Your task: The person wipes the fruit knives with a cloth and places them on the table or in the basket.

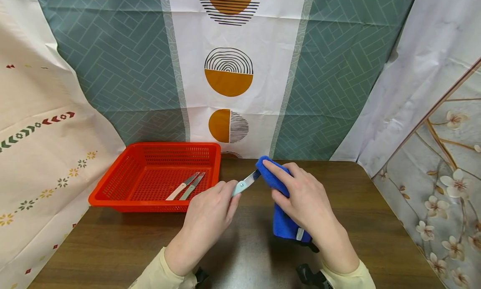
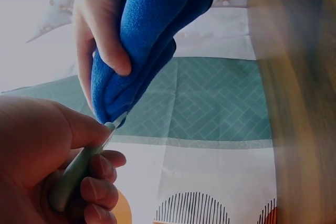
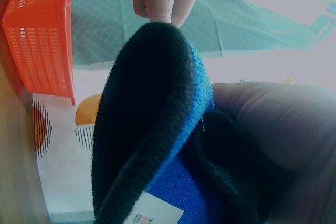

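My left hand [image 1: 212,207] grips the pale green handle of a small folding knife [image 1: 246,184], its blade pointing up and to the right. A folded blue cloth [image 1: 287,224] with a white label is pinched in my right hand [image 1: 302,193]. The cloth's upper end covers the tip of the blade. In the left wrist view the left fingers curl round the knife handle [image 2: 79,174], and the blue cloth [image 2: 152,24] wraps the blade's far part. In the right wrist view the cloth [image 3: 184,192] hides the knife.
A red plastic basket [image 1: 154,204] stands at the back left of the brown wooden table [image 1: 240,255]. Two knives [image 1: 186,186], one with a cream handle and one with a green handle, lie in it. Patterned cloth hangings [image 1: 319,92] surround the table at the back and sides.
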Motion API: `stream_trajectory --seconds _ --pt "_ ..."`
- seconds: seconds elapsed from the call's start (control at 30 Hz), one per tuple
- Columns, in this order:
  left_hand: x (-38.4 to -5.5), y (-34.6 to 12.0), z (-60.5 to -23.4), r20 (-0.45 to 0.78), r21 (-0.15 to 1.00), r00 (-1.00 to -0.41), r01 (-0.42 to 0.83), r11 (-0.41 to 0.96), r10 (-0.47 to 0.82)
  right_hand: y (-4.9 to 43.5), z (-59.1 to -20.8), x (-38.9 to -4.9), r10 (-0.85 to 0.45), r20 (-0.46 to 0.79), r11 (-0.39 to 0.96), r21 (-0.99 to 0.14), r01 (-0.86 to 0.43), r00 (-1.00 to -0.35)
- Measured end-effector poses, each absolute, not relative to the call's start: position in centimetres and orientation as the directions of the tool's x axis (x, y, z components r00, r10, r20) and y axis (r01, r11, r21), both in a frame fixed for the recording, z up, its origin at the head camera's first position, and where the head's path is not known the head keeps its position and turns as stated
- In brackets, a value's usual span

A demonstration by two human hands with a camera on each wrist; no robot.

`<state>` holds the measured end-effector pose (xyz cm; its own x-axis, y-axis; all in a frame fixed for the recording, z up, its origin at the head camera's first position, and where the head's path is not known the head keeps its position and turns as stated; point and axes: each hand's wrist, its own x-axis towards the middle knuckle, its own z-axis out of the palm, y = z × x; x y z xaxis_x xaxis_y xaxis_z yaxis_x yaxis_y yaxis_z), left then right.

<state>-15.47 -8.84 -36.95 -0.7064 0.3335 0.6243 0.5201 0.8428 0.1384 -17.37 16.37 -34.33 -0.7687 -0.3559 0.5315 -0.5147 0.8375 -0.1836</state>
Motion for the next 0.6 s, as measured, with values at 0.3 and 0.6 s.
stream_trajectory --seconds 0.3,0.6 --pt "-15.5 -8.8 -37.0 0.63 0.131 -0.698 0.526 0.84 0.339 17.4 -34.2 -17.7 -0.313 0.521 0.856 -0.206 -0.473 -0.794" --pt "-15.5 -8.8 -37.0 0.626 0.138 -0.704 0.524 0.84 0.336 18.2 -33.8 -17.6 -0.271 0.534 0.865 -0.23 -0.446 -0.801"
